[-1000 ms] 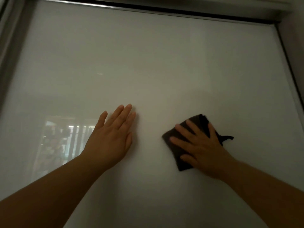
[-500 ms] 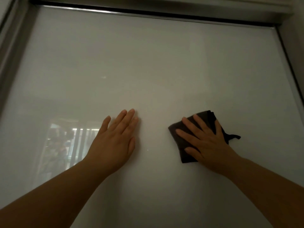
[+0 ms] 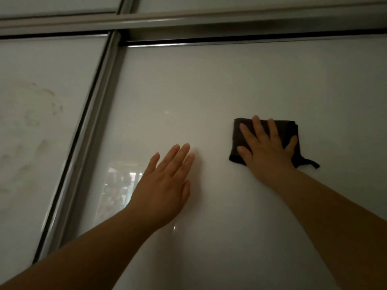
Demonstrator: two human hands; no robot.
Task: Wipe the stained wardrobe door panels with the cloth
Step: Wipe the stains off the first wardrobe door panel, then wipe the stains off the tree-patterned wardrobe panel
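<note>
A glossy white wardrobe door panel (image 3: pixel 230 84) fills most of the view. My right hand (image 3: pixel 266 147) presses a folded dark cloth (image 3: pixel 290 130) flat against it, fingers spread over the fabric, with a loose strap of the cloth trailing at lower right. My left hand (image 3: pixel 165 185) lies flat and open on the same panel, to the left of and lower than the cloth. A second panel (image 3: pixel 37 105) at the left carries faint brownish smudges.
A grey metal frame post (image 3: pixel 92 114) separates the two panels. A horizontal metal rail (image 3: pixel 230 28) runs along the top, with more panels above it. A bright reflection (image 3: pixel 119 185) shows on the panel beside my left wrist.
My right hand has slid the cloth up and to the right across the panel. The view has shifted, bringing the stained left panel and the frame post into sight.
</note>
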